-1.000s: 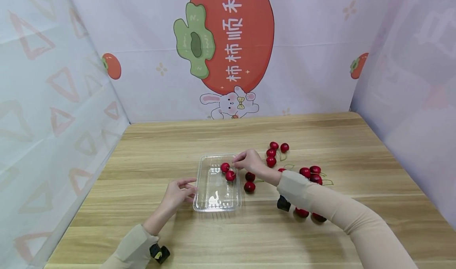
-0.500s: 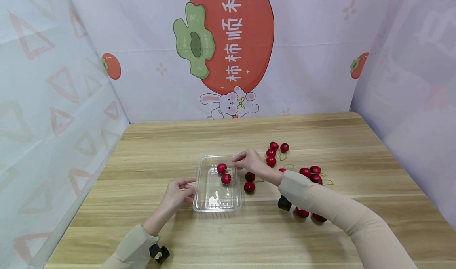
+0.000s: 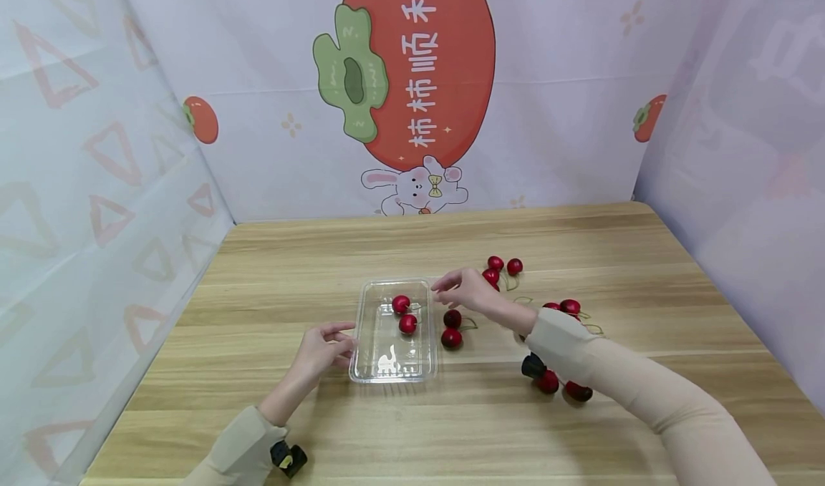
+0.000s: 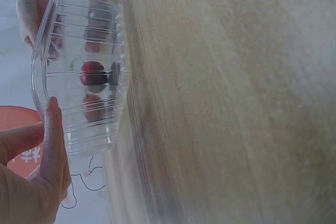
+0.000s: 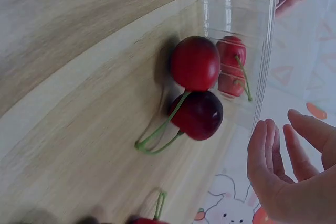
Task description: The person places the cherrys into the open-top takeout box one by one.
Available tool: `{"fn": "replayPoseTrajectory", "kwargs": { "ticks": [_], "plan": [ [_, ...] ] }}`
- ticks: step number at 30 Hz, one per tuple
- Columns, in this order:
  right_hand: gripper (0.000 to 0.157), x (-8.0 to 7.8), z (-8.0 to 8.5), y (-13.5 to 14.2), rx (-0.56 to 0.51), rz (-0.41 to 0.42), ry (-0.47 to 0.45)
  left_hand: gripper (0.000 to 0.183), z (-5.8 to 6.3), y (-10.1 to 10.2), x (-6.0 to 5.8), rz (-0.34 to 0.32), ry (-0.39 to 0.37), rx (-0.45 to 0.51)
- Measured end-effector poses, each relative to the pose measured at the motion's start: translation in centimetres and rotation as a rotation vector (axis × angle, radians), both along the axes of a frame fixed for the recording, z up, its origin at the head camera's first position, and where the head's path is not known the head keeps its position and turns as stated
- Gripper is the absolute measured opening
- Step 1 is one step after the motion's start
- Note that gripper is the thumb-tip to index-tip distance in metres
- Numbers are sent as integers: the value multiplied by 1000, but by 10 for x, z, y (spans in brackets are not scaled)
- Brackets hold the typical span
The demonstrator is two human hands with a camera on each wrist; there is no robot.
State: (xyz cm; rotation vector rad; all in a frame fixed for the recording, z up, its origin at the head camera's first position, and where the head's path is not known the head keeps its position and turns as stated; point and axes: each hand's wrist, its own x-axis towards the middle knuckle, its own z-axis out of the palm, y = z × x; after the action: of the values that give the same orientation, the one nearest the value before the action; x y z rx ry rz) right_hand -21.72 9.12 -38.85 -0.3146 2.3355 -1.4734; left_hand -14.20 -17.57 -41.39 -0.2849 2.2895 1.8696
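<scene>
Cherries in tray, perhaps a dozen others right

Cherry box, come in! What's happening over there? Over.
Left hand touching clear box. Right hand holding nothing, near box's rim. Two cherries inside. Another cherry pair close beside box on table.

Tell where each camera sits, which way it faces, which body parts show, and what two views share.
Head: head-worn, facing forward and down at the table; left fingers, right fingers, sleeves show.
Left wrist: worn there, facing the clear tray; left fingers near, right beyond.
Right wrist: worn there, facing tabletop cherries; right fingers near, left beyond.
Wrist views share the tray and cherries inside.
</scene>
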Motion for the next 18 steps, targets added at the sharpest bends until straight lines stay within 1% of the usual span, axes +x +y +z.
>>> {"fn": "replayPoseTrajectory", "kwargs": {
  "ticks": [6,9,14,18],
  "plan": [
    [25,1,-4,13,33,47,45,35,0,0,0,-3,3,-1],
    [24,3,-5,18,41,56,65,36,0,0,0,-3,3,0],
    [23,4,-10,26,34,67,71,36,1,0,0,-5,0,0],
    [22,5,-13,33,37,90,74,36,1,0,0,-4,-2,-3]
  ]
}}
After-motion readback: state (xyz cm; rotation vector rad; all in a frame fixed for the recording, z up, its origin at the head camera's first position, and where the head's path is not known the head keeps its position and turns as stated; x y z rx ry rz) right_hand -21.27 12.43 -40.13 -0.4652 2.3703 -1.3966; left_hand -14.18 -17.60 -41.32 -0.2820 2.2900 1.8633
